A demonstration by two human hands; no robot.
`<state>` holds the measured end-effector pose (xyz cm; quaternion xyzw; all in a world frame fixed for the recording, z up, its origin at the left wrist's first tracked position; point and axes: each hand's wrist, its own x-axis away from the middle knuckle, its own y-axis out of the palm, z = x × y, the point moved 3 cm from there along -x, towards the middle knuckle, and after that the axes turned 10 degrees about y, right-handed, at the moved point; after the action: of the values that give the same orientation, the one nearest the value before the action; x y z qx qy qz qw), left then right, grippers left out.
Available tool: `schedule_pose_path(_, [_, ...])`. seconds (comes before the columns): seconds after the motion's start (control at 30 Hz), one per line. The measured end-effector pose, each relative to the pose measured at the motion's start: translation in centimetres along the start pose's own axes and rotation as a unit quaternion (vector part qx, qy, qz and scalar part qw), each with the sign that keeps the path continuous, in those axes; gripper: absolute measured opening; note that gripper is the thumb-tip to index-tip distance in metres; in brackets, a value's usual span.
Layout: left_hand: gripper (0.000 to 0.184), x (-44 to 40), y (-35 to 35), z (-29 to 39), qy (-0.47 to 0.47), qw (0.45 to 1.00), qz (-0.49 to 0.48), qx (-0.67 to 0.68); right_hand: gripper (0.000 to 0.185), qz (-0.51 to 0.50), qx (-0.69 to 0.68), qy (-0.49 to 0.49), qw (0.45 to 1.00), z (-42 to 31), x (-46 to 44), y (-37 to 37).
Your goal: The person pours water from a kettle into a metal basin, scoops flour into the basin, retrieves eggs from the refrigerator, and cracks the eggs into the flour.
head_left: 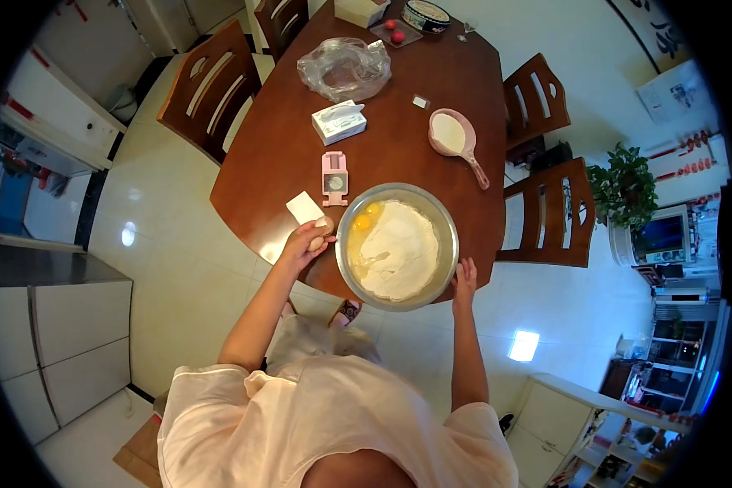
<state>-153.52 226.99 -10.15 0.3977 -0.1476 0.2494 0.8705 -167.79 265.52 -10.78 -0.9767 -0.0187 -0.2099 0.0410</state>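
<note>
A large metal bowl (pixel 450 260) stands at the table's near edge, holding white flour (pixel 403 248) with egg yolks (pixel 368 216) at its upper left. My left hand (pixel 305 244) is closed around eggshells (pixel 324 228) just left of the bowl. Beyond that hand lies a white tissue or paper piece (pixel 304 208). My right hand (pixel 464 281) is beside the bowl's lower right rim, fingers somewhat apart, with nothing visible in it. A pink device with a small window (pixel 334 179) lies up and left of the bowl.
On the brown table (pixel 268 179) are a tissue box (pixel 339 123), a clear plastic bag (pixel 346 70), a pink pan with white powder (pixel 452 132), a small white packet (pixel 420 102) and a round tin (pixel 425 15). Wooden chairs (pixel 549 213) stand around it.
</note>
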Motion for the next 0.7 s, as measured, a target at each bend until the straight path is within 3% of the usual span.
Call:
schedule_pose_path(0.2, [0.022,0.2,1.9,-1.4,-0.020,0.998,0.013,-0.053,0.051,-0.098,-0.073,-0.005,0.992,-0.2,-2.8,2.5])
schedule_pose_path(0.4, [0.021,0.5,2.2,-2.4,0.004,0.999,0.041,0.012,0.044,-0.171,-0.208,0.056,0.961,-1.7,-2.4,3.8])
schedule_pose_path(0.53, [0.023,0.7,2.5,-2.4,0.008,0.997,0.074,0.012,0.048,-0.199,-0.243,0.061,0.948,-2.0,-2.4,4.1])
schedule_pose_path(0.7, [0.027,2.8,1.4,-0.3,0.021,0.992,0.119,0.026,0.053,-0.215,-0.184,0.047,0.958,-5.4,-0.4,6.9])
